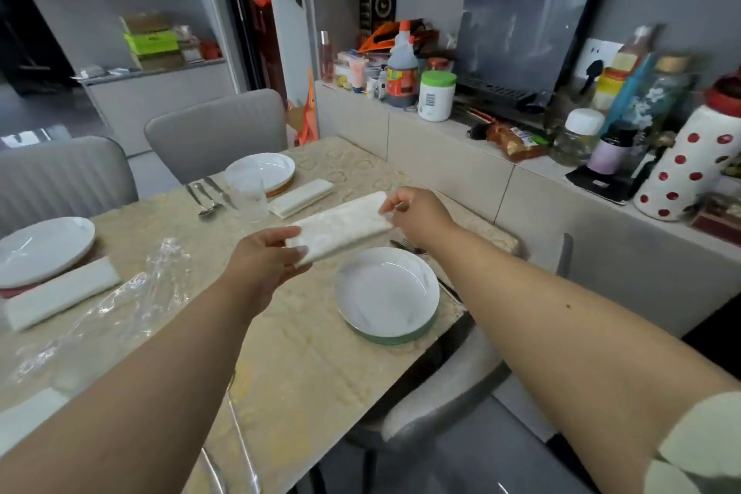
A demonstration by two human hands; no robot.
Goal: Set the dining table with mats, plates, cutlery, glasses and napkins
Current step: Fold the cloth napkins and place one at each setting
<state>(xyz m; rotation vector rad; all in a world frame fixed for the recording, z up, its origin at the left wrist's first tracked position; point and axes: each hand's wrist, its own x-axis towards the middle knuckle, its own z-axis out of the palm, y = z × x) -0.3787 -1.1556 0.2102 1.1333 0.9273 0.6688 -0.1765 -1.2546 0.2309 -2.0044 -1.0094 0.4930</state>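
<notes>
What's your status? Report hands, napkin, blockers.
Left hand and right hand each pinch an end of the folded napkin. Napkin held above the table, beyond the near plate. Nothing seen in the way.

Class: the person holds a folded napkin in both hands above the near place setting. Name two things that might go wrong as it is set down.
1. The napkin is pinched only at its ends by the left hand and right hand; it may sag or unfold.
2. Loose clear plastic wrap lies beside the near plate; a forearm may drag it.
</notes>
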